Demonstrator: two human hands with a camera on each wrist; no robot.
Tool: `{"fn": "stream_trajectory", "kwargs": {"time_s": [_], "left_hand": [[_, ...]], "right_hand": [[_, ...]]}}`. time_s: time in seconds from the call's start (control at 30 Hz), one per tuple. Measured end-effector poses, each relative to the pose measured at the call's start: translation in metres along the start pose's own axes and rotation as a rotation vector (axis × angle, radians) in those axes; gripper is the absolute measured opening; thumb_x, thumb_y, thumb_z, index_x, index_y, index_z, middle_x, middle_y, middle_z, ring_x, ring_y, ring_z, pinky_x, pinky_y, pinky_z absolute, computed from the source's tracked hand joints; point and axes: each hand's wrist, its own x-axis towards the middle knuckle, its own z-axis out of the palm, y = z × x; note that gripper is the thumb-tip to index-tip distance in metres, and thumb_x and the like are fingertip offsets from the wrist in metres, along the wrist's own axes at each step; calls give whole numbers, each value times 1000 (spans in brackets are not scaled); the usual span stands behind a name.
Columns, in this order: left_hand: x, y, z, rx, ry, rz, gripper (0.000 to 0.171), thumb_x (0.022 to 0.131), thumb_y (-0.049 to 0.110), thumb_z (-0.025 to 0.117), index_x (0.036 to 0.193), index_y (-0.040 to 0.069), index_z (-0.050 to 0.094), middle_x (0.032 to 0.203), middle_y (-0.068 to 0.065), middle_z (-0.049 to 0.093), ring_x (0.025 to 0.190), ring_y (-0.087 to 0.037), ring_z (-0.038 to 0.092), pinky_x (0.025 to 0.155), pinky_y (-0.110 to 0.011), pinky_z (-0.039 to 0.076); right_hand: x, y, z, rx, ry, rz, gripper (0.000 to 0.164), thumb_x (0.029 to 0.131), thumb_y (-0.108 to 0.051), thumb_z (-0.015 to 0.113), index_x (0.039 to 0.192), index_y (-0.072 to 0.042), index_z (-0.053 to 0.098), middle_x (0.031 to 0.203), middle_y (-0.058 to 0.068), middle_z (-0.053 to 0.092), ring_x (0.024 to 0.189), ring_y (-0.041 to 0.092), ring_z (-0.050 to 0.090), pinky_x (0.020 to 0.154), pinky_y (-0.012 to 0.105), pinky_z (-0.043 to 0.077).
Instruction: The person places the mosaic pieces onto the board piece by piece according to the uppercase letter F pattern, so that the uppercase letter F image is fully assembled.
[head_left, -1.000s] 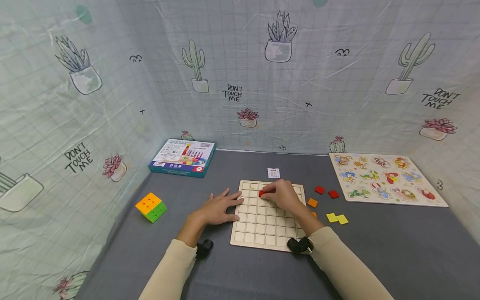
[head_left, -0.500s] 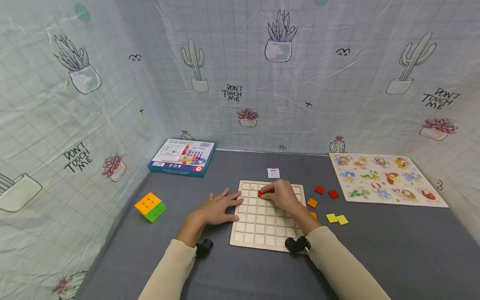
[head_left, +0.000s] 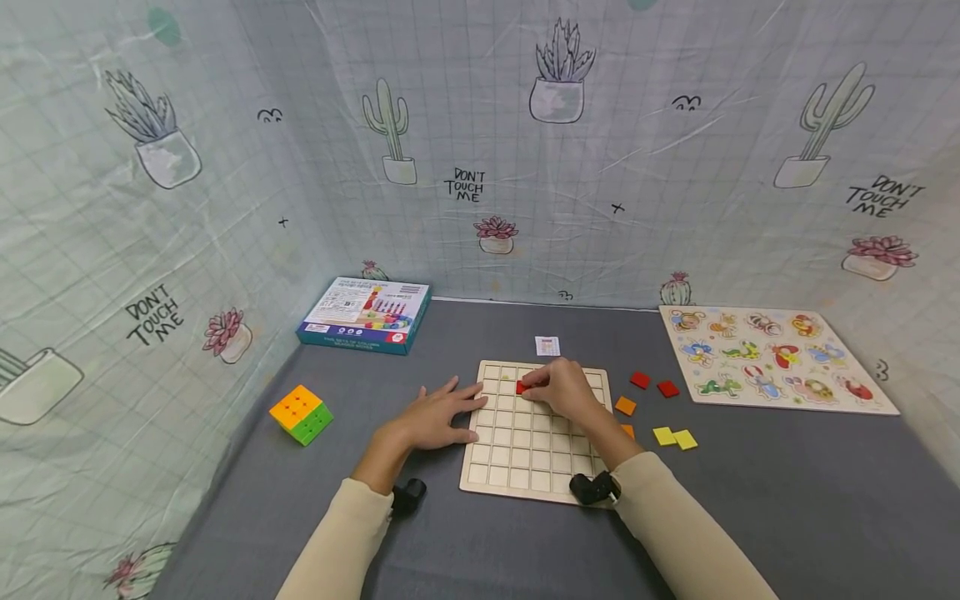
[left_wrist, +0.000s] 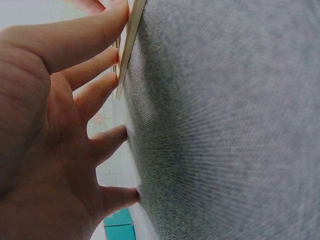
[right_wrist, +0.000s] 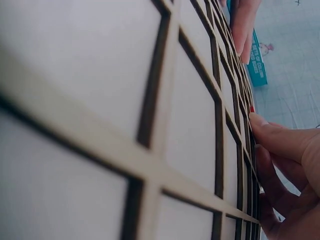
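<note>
A pale wooden board (head_left: 520, 457) with a grid of square cells lies on the table. My left hand (head_left: 431, 419) has its fingers spread, with thumb and some fingertips touching the board's left edge. In the left wrist view, two other fingertips rest on the grey cloth. Over the upper part of the grid, my right hand (head_left: 566, 390) pinches a red square tile (head_left: 521, 387) at its fingertips. The right wrist view shows the thumb against a sliver of red; most of that tile is hidden. Right of the board lie red tiles (head_left: 667, 388), orange tiles (head_left: 625, 406) and yellow tiles (head_left: 663, 436).
A small printed card (head_left: 547, 346) lies behind the board. At the back left is a flat game box (head_left: 367, 317), with a puzzle cube (head_left: 302, 415) nearer. An insect picture board (head_left: 776, 358) lies at the right. Printed cloth walls (head_left: 495, 150) surround the table.
My right hand has shifted very slightly left with the red tile. The left hand stays at the board's edge.
</note>
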Motion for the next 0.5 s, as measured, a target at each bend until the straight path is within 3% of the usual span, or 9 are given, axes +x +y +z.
{"fn": "stream_trajectory", "kwargs": {"time_s": [0.5], "left_hand": [[1, 1, -1, -9, 2, 4, 66, 95, 43, 69, 154, 26, 47, 170, 6, 28, 161, -39, 14, 118, -80, 9]], "right_hand": [[-1, 1, -1, 21, -13, -35, 21, 84, -14, 84, 104, -10, 83, 107, 10, 81, 96, 25, 76, 77, 34, 61]]}}
